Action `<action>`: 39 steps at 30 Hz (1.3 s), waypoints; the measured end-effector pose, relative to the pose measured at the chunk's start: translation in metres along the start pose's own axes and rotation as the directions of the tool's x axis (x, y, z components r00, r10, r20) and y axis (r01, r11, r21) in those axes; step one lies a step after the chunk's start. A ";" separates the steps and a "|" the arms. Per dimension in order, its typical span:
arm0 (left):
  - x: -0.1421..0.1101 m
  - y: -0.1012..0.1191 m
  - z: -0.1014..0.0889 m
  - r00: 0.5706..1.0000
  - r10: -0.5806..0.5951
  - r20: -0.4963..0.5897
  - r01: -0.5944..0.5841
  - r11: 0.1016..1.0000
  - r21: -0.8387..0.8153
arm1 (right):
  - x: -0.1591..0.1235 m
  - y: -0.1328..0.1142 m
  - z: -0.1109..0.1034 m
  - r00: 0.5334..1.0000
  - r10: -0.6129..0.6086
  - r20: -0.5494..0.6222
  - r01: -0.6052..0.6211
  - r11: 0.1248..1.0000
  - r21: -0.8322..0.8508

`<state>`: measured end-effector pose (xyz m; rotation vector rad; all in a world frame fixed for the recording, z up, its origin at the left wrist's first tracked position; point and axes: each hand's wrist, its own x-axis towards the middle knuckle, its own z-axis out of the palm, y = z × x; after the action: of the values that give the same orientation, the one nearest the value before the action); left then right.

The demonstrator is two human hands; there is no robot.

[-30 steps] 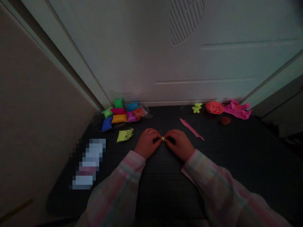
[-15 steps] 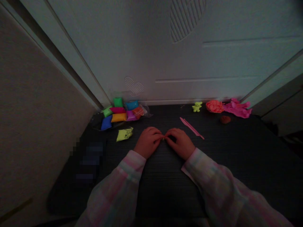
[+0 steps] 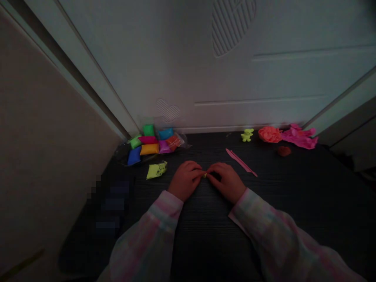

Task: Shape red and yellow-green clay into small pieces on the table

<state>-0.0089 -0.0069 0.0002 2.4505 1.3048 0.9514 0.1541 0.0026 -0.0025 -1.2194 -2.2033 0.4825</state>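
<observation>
Fingertip to fingertip over the dark table (image 3: 202, 243), my left hand (image 3: 187, 179) and my right hand (image 3: 225, 181) pinch a tiny piece of yellow modelling clay (image 3: 205, 176). Most of the piece is hidden by the fingers. Left of my hands lies a yellow clay packet (image 3: 156, 170) with a crumpled end. To the right are pink modelling tools (image 3: 241, 162), thin and knife-like, lying side by side. A small yellow bear figure (image 3: 247, 135) stands farther back.
Several coloured clay packets (image 3: 149, 149) lie at the back left in clear plastic. At the back right are an orange crumpled bundle (image 3: 269, 134), a pink glove-like item (image 3: 299, 137) and a reddish-brown lump (image 3: 284, 151). A white door (image 3: 176, 70) rises behind the table.
The whole view has shifted slightly, so everything sits a little lower and to the right. Both hands keep their pinch, and a bit more of the yellow clay shows between the fingertips.
</observation>
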 end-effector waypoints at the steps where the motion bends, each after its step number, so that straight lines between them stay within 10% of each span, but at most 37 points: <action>1: 0.000 -0.001 0.000 1.000 0.011 0.005 -0.011 1.000 0.013 | 0.000 0.000 0.000 1.000 0.004 0.005 -0.004 1.000 0.001; 14: -0.003 0.002 -0.001 0.997 0.064 0.034 -0.069 0.987 0.147 | 0.001 0.001 0.000 1.000 -0.013 0.008 0.013 1.000 -0.015; 19: -0.008 0.011 -0.004 0.988 -0.018 -0.150 0.055 0.967 0.247 | 0.002 0.003 0.000 1.000 -0.005 0.023 0.006 0.999 -0.040; 25: -0.026 0.014 -0.027 0.748 -0.263 -0.609 0.540 0.775 0.328 | 0.003 0.005 0.000 0.999 -0.014 0.032 0.015 1.000 -0.021; 31: -0.045 -0.015 -0.051 0.461 -0.463 -0.757 0.829 0.530 0.180 | 0.003 0.006 0.000 1.000 -0.025 0.008 0.025 1.000 -0.018; 39: -0.045 -0.030 -0.049 0.531 -0.360 -0.767 0.713 0.679 0.174 | 0.003 0.008 0.001 1.000 -0.020 0.015 0.020 1.000 -0.008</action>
<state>-0.0780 -0.0311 0.0044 1.6452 2.6644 1.5365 0.1572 0.0090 -0.0065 -1.2007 -2.2302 0.4760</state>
